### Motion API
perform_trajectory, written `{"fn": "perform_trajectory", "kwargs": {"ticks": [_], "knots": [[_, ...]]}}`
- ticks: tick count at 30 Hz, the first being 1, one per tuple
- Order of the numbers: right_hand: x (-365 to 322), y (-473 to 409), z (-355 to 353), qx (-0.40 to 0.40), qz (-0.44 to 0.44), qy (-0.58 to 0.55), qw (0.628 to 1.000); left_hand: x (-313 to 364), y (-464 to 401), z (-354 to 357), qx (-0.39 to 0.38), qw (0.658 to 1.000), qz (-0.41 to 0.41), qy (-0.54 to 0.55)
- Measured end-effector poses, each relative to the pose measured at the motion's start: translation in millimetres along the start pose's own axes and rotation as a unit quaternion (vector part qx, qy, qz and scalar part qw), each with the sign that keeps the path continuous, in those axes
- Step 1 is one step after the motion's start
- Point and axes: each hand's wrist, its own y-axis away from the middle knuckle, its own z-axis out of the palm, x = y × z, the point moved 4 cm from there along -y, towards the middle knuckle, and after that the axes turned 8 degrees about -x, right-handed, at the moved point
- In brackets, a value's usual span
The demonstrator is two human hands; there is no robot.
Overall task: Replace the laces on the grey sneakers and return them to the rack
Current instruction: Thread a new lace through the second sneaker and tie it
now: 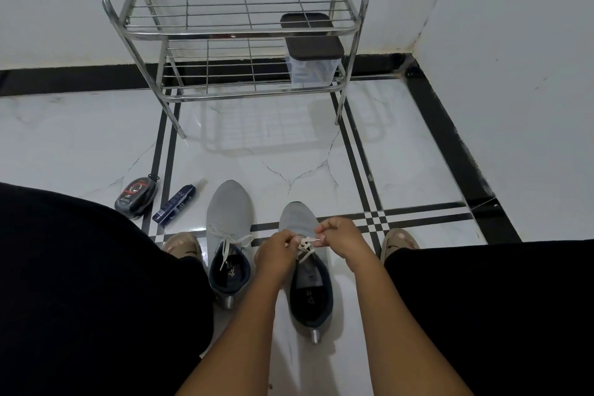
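Note:
Two grey sneakers stand on the floor between my knees, toes pointing away from me. The left sneaker (229, 225) has a white lace tied in a loose bow, one end hanging into its opening. Over the right sneaker (297, 219) my left hand (277, 254) and my right hand (340, 235) each pinch part of its white lace (306, 246) above the eyelets. The metal shoe rack (238, 32) stands against the far wall with both wire shelves bare of shoes.
A clear plastic box with a dark lid (313, 55) sits at the right end of the rack's lower shelf. A black shoe-polish sponge (136, 196) and a dark blue spray bottle (175, 207) lie on the floor to the left. A wall closes the right side.

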Motion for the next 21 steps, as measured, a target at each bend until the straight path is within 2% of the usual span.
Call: {"fn": "perform_trajectory", "kwargs": {"ticks": [4,8,10,11,14,17,21], "knots": [[1,-1,6,0.005,-0.003,-0.032,0.999,1,-1,7,-0.029,0.995,0.013,0.097],[15,-10,6,0.063,0.017,-0.026,0.998,-2,-5,10,-0.044,0.994,-0.01,0.101],[26,-13,4,0.096,0.04,-0.001,0.995,-6,-6,14,-0.05,0.996,-0.025,0.068],[32,-14,5,0.088,0.055,0.033,0.994,-7,-4,15,-0.047,0.998,-0.035,0.039],[59,-14,19,-0.001,0.091,0.135,0.987,-4,1,18,-0.01,0.995,-0.046,-0.083],[83,-12,24,0.018,0.092,0.078,0.993,-2,4,21,0.027,0.985,-0.046,-0.165],[88,-11,21,0.027,0.092,-0.018,0.995,-7,5,30,0.018,0.975,-0.069,-0.21]]}}
